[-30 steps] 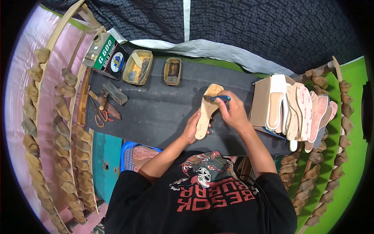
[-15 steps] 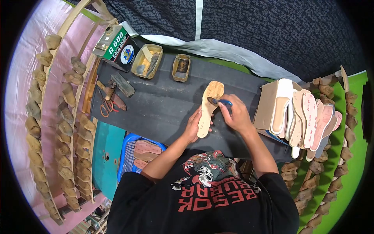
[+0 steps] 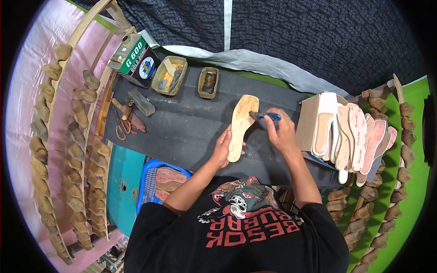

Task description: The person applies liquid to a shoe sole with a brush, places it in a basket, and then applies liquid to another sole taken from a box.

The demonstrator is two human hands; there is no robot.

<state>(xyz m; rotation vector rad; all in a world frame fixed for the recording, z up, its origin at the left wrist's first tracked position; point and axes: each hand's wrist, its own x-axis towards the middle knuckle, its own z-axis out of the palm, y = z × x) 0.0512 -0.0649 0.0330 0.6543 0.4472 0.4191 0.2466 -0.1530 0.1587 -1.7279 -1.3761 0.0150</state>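
My left hand (image 3: 224, 148) holds a tan insole (image 3: 241, 125) by its narrow lower end, fingers wrapped round its edge. The insole's wide upper part is stained darker brown. In my right hand (image 3: 283, 133) is a blue-handled brush (image 3: 269, 116), pinched between the fingers. Its dark tip touches the right edge of the insole, just below the wide part. Beyond the insole sits a small tray (image 3: 201, 90) with dark residue inside.
A larger tray (image 3: 157, 86) and a G 600 can (image 3: 129, 61) stand at the back left, near scissors (image 3: 122, 128) and a grey block (image 3: 142, 103). On the right, a box (image 3: 306, 123) adjoins stacked insoles (image 3: 358, 136). A blue basket (image 3: 146, 178) is at the front left.
The brush has moved from the middle of the insole to its right edge. My right hand has shifted slightly right and is turned a little. The insole has moved slightly left.
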